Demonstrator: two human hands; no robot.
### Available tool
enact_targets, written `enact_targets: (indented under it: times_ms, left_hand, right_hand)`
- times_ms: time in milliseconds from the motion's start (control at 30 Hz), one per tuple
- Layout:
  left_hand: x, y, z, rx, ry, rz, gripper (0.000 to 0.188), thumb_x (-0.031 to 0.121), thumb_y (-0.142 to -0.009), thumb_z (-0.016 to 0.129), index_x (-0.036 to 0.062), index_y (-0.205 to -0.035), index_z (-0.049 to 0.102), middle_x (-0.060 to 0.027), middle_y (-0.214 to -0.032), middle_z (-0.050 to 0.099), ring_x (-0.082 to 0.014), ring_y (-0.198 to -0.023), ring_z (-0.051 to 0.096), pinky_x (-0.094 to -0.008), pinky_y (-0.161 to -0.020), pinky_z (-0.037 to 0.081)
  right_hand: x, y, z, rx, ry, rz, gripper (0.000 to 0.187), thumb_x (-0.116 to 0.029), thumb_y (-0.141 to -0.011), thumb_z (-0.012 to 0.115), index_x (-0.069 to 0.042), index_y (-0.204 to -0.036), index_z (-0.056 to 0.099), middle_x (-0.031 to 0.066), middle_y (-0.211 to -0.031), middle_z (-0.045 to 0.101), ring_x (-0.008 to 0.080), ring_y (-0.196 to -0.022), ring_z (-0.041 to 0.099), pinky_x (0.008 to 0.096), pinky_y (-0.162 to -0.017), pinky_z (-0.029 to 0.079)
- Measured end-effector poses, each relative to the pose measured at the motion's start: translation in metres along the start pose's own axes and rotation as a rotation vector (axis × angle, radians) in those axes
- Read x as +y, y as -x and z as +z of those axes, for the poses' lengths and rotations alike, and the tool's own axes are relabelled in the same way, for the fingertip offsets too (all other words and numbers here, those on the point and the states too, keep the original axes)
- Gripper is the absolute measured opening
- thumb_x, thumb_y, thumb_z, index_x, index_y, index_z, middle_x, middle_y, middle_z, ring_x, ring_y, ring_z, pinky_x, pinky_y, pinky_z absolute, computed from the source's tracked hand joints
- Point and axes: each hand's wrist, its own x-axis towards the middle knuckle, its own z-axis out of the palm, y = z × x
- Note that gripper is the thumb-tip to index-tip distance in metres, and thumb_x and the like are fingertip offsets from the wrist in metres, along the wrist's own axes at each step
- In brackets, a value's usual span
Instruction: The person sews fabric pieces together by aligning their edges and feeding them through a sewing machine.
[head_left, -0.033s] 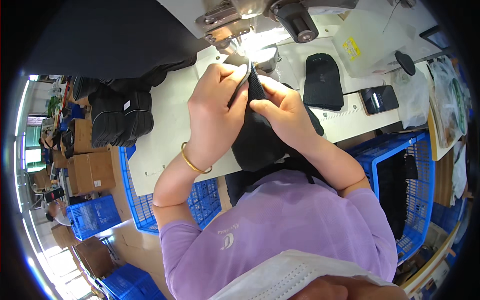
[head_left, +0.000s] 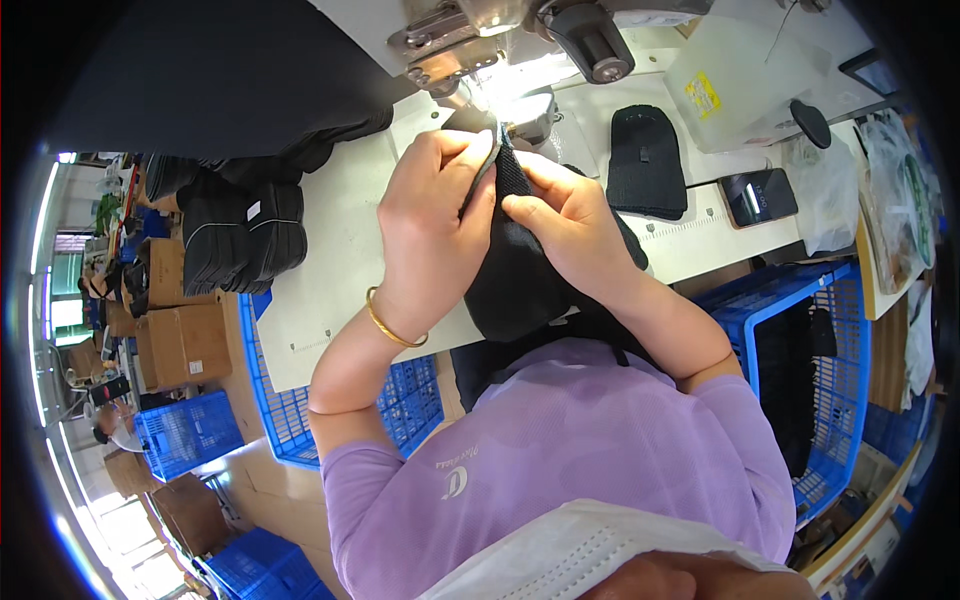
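Observation:
Under the lit head of a sewing machine [head_left: 455,60], both my hands hold a black knit fabric piece [head_left: 508,290] by its upper edge. My left hand [head_left: 432,200], with a gold bangle on its wrist, pinches the edge close to the needle area. Just to the right, my right hand [head_left: 572,222] grips the same piece between thumb and fingers. The rest of the fabric hangs down toward my lap. Bright glare hides the needle and the exact spot where the edge meets the machine.
Tied stacks of black pieces [head_left: 245,230] sit at the table's left. To the right lie a black rounded fabric piece [head_left: 646,165], a phone [head_left: 757,198] and a clear plastic bag [head_left: 830,200]. Blue crates [head_left: 850,380] flank me; cardboard boxes [head_left: 180,345] and another person [head_left: 118,425] are farther left.

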Motion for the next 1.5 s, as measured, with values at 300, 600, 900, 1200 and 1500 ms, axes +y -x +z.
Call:
enact_targets:
  times_ms: [300, 600, 900, 1200, 1500]
  left_hand:
    - [-0.008, 0.031, 0.013, 0.216, -0.131, 0.397, 0.031, -0.008, -0.064, 0.072, -0.0032, -0.095, 0.072, -0.0095, -0.086, 0.063, -0.0252, -0.076, 0.063, -0.0328, -0.064, 0.053]
    - [-0.018, 0.037, 0.014, 0.186, -0.229, 0.578, 0.03, -0.008, -0.064, 0.069, -0.0069, -0.093, 0.073, -0.0115, -0.089, 0.066, -0.0242, -0.076, 0.065, -0.0337, -0.067, 0.058]
    - [-0.027, 0.047, 0.028, 0.363, -0.373, 0.576, 0.02, 0.005, -0.074, 0.071, 0.0075, -0.094, 0.074, -0.0067, -0.1, 0.063, -0.0207, -0.093, 0.061, -0.0335, -0.079, 0.053]
    - [-0.037, 0.029, 0.02, 0.261, -0.419, 0.586, 0.026, -0.005, -0.073, 0.073, 0.0033, -0.098, 0.075, -0.0062, -0.101, 0.067, -0.022, -0.093, 0.064, -0.0339, -0.078, 0.053]
    - [-0.045, 0.006, 0.018, 0.23, -0.404, 0.649, 0.032, 0.006, -0.065, 0.07, -0.0034, -0.095, 0.073, -0.0115, -0.098, 0.069, -0.0259, -0.091, 0.067, -0.0368, -0.079, 0.057]
  right_hand:
    - [-0.012, 0.017, -0.015, -0.017, 0.185, 0.104, 0.023, -0.014, -0.098, 0.055, 0.005, -0.098, 0.068, 0.0061, -0.084, 0.072, 0.0104, -0.074, 0.068, 0.0243, -0.068, 0.056]
    - [-0.015, 0.016, -0.007, 0.017, 0.331, -0.082, 0.025, -0.015, -0.094, 0.055, 0.004, -0.084, 0.067, 0.011, -0.072, 0.07, 0.0144, -0.063, 0.068, 0.0256, -0.059, 0.053]
    - [-0.017, 0.011, 0.0, 0.088, 0.531, -0.136, 0.026, -0.012, -0.088, 0.058, -0.001, -0.065, 0.057, 0.0078, -0.055, 0.061, 0.0123, -0.049, 0.06, 0.0265, -0.048, 0.044]
    - [-0.017, -0.005, -0.004, 0.083, 0.475, -0.1, 0.027, -0.016, -0.09, 0.055, -0.001, -0.07, 0.062, 0.0055, -0.056, 0.063, 0.0117, -0.049, 0.058, 0.0281, -0.05, 0.044]
    - [-0.007, -0.026, -0.01, 0.102, 0.355, -0.115, 0.027, -0.018, -0.091, 0.054, -0.001, -0.074, 0.066, 0.0038, -0.057, 0.065, 0.0069, -0.05, 0.053, 0.026, -0.051, 0.041]
